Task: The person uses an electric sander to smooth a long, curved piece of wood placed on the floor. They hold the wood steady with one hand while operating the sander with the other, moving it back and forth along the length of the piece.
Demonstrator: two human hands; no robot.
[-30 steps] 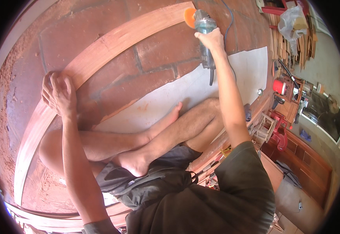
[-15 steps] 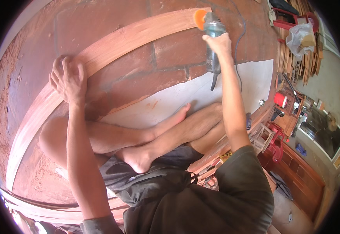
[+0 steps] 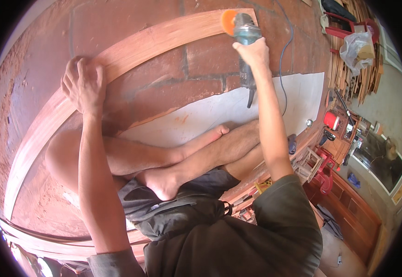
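Observation:
A long curved wooden board (image 3: 150, 44) arcs across the tiled floor from the lower left to the top. My left hand (image 3: 83, 85) is closed over the board's left part, fingers bent across its outer edge. In my right hand (image 3: 255, 53) is an angle grinder (image 3: 246, 34), gripped round its body. The grinder's orange disc (image 3: 229, 22), blurred, lies over the board near its far right end. A dark cable (image 3: 281, 60) runs on the floor to the right of the grinder.
A white sheet (image 3: 302, 87) lies between my crossed legs (image 3: 196, 161) and the board. Stacked wood strips (image 3: 371, 78) and a plastic bag (image 3: 355, 48) are at the upper right. A red clamp (image 3: 326, 182) and tools stand at the right. More curved strips (image 3: 58, 247) lie at the lower left.
My right hand and the grinder have moved a little to the left along the board, away from its end. My left hand stays on the board.

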